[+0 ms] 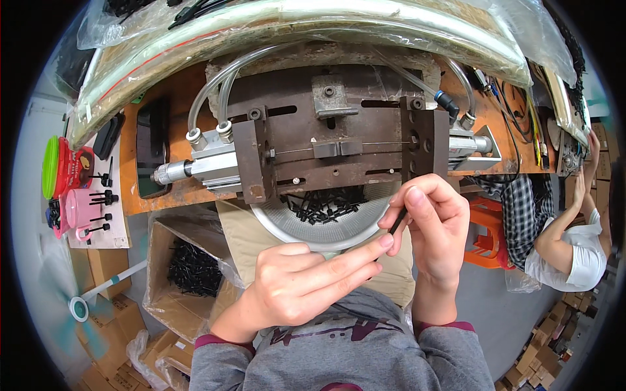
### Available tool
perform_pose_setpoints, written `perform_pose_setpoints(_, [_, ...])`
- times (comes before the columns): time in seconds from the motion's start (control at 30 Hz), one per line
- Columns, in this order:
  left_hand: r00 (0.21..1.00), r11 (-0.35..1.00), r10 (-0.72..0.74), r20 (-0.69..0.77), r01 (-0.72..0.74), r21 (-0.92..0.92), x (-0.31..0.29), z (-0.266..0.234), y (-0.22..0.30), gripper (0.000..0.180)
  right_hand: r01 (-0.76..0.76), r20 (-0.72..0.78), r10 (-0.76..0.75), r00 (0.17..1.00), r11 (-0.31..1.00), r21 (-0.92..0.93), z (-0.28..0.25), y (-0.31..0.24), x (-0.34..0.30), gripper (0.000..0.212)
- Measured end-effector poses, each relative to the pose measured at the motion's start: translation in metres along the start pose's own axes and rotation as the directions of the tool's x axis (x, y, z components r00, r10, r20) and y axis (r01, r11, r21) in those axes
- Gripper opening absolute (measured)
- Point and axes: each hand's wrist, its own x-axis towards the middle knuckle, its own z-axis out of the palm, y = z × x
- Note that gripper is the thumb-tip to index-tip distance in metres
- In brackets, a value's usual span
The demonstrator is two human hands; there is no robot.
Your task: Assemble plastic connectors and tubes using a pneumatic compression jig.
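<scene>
My right hand (438, 225) pinches a short black rod-like part (398, 220) between thumb and fingertips, right of the basket. My left hand (297, 283) reaches across in front of the basket, its fingers close together and their tips against the lower end of that part. Small black bits peek out beside the left fingertips; the palm side is hidden. Beyond both hands sits a white perforated basket (326, 246) with many similar black parts (326, 205), under the front edge of a dark steel fixture (336, 166).
Pneumatic cylinders (218, 163) with clear hoses flank the fixture on the wooden bench (182, 85). A carton (156, 260) of black parts stands left, by a white pole (117, 279). At left are a pink cup (83, 208) and a phone (152, 146). Right, a person (567, 251) works near an orange stool (486, 231).
</scene>
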Motion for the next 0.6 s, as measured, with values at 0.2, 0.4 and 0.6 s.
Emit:
perform_pose_setpoints(0.2, [0.999,0.975,-0.008,0.053,0.02,-0.221,0.0,-0.011,0.007,0.02,0.14,-0.145,-0.134,0.98,0.99,0.031,-0.006,0.003,0.003,0.018])
perform_pose_setpoints(0.4, [1.0,0.985,-0.029,-0.007,0.027,-0.169,-0.008,-0.003,0.002,0.021,0.067,-0.062,-0.066,0.996,0.998,0.011,0.004,0.003,0.001,0.025])
perform_pose_setpoints(0.6, [1.0,0.991,-0.015,-0.01,0.014,-0.135,-0.007,-0.002,0.0,0.023,0.085,-0.051,-0.083,0.995,0.996,0.033,0.007,0.005,-0.004,0.027])
